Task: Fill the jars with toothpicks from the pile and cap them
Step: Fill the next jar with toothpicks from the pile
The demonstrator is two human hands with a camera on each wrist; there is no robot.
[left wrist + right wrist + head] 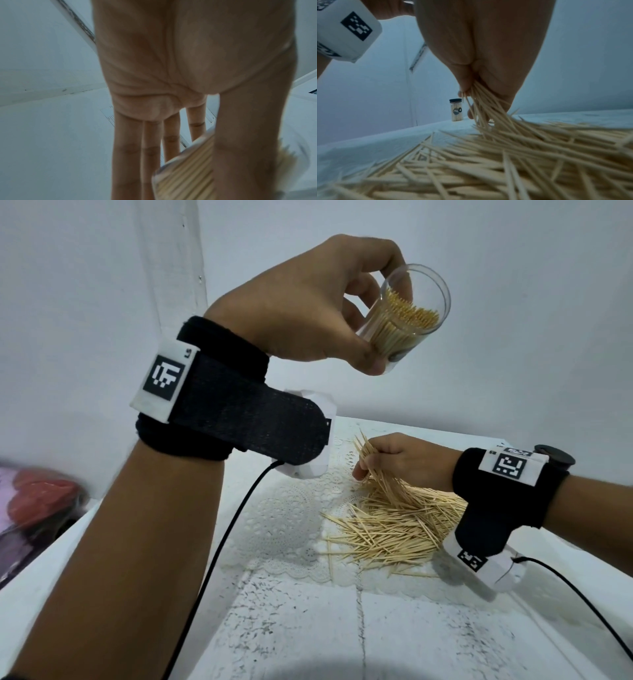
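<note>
My left hand (342, 313) holds a clear open jar (411, 313) high above the table, tilted with its mouth toward me and nearly full of toothpicks. In the left wrist view the jar (185, 175) lies between thumb and fingers. My right hand (400, 460) pinches a bunch of toothpicks (368, 453) at the far end of the loose pile (394, 529) on the white table. The right wrist view shows that bunch (481, 102) gripped in the fingers, trailing into the pile (505, 162). A capped, filled jar (456, 110) with a black lid stands farther back on the table.
A white lace cloth (287, 522) covers the far part of the table under the pile. White walls (85, 302) close in behind and to the left. Red and pink fabric (37, 508) lies off the table's left edge. Black cables (219, 559) run from both wrist cameras.
</note>
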